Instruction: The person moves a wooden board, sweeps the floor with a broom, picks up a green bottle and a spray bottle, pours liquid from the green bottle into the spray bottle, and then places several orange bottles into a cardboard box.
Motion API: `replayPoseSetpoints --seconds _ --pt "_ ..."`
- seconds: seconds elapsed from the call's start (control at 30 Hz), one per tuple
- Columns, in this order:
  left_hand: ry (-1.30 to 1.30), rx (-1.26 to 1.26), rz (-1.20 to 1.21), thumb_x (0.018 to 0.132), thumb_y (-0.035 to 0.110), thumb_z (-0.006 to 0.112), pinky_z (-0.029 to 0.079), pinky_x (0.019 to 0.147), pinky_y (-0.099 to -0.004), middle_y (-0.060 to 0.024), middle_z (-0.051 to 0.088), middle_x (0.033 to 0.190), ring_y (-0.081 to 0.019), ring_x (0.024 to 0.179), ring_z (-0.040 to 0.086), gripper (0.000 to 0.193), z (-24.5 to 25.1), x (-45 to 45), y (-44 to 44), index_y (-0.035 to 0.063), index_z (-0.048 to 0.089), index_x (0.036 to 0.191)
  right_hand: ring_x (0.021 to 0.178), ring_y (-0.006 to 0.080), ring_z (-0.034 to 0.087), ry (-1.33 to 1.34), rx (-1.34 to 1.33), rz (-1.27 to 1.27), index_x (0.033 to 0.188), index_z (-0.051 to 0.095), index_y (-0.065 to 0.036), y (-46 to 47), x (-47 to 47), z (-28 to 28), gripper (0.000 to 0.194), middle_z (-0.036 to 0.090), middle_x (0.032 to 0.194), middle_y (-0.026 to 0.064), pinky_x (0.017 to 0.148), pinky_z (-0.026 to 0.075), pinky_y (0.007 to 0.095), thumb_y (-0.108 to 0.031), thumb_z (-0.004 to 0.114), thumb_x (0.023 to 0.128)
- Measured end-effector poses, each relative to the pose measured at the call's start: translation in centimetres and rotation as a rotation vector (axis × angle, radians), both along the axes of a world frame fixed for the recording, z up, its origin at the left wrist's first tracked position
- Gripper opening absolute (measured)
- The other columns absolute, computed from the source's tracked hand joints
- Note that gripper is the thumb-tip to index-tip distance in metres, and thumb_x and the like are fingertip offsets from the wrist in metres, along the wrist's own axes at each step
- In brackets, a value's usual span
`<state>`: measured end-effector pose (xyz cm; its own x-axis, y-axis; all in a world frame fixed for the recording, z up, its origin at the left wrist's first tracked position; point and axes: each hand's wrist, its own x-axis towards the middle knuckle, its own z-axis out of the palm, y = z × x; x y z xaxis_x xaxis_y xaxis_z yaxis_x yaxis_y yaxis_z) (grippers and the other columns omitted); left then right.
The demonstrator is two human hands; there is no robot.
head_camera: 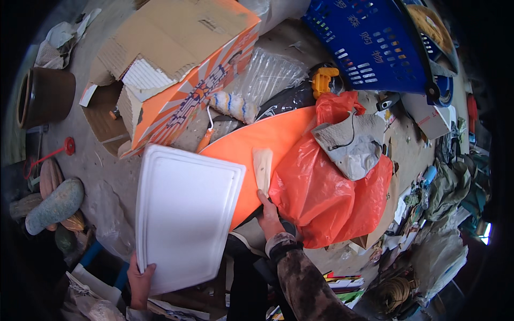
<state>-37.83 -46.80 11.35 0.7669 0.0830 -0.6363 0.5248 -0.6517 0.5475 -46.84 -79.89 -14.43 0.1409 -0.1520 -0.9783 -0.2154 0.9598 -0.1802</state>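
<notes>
My left hand [139,283] grips the lower left edge of a white rectangular lid [186,216] with a raised rim, apparently foam or plastic. The lid is tilted up and overlaps the orange sheet [249,138]. My right hand [270,218] has its fingers at the narrow lower end of a pale flat strip [263,166], which may be wood or folded material. Behind the strip lies the orange sheet. Just right of that hand is a red plastic bag [321,188], with a crumpled grey piece [353,144] on top of it.
A torn cardboard box [176,44] lies at the upper left. Near it are a paint roller [235,106] and a yellow tool part [323,80]. A blue shopping basket [373,44] stands upper right. Several squashes [56,204] and a brown pot [48,96] are leftward. Mixed scrap [437,248] lines the right.
</notes>
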Motion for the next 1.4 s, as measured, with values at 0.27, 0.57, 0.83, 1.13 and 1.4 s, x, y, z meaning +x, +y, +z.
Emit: replayPoseSetpoints --seconds 0.27,0.57,0.83,1.13,1.4 --pt "0.318 -0.128 0.139 0.075 -0.004 0.063 0.046 0.086 -0.0288 -0.0100 0.062 0.107 -0.0147 0.094 0.058 0.053 6.9 -0.1 -0.3 -0.0015 0.050 0.126 0.095 0.0250 0.064 -0.041 -0.072 0.291 0.111 0.057 0.010 -7.5 -0.3 13.4 0.044 0.065 0.108 0.0157 0.082 0.052 0.0355 -0.015 0.074 0.078" --pt "0.691 -0.389 0.070 0.081 0.001 0.063 0.045 0.091 -0.0312 -0.0097 0.060 0.116 -0.0181 0.104 0.057 0.058 16.3 -0.6 -9.7 0.0003 0.042 0.136 0.071 0.0131 0.059 0.213 -0.447 0.851 0.099 0.064 0.003 -26.5 -11.9 39.6 0.025 0.064 0.084 0.0036 0.060 0.047 0.0290 -0.010 0.063 0.078" --pt "0.544 -0.583 -0.682 0.080 0.022 0.066 0.047 0.087 -0.0369 -0.0236 0.061 0.114 -0.0290 0.103 0.062 0.067 12.6 -4.7 -29.1 0.0053 0.038 0.139 0.084 0.0159 0.060 0.386 -0.840 0.810 0.113 0.059 0.005 -37.3 -30.6 50.9 0.031 0.064 0.103 0.0077 0.071 0.048 0.0312 0.001 0.060 0.082" --pt "0.414 -0.452 -0.977 0.083 0.036 0.065 0.033 0.107 -0.0399 -0.0288 0.028 0.146 -0.0408 0.132 0.035 0.092 13.2 -11.7 -47.4 -0.0067 0.012 0.145 0.104 0.0244 0.054 0.750 -1.011 0.568 0.138 0.034 0.009 -47.3 -39.8 48.6 0.075 0.054 0.123 0.0176 0.087 0.044 0.0343 -0.019 0.070 0.079" --pt "0.330 -0.439 -0.652 0.085 0.030 0.066 0.051 0.080 -0.0347 -0.0200 0.064 0.110 -0.0276 0.093 0.065 0.061 7.8 -4.0 -34.7 0.0031 0.043 0.135 0.097 0.0244 0.060 0.876 -0.930 1.205 0.126 0.045 0.007 -45.4 -33.3 43.0 0.062 0.062 0.108 0.0177 0.085 0.048 0.0347 -0.015 0.073 0.075"
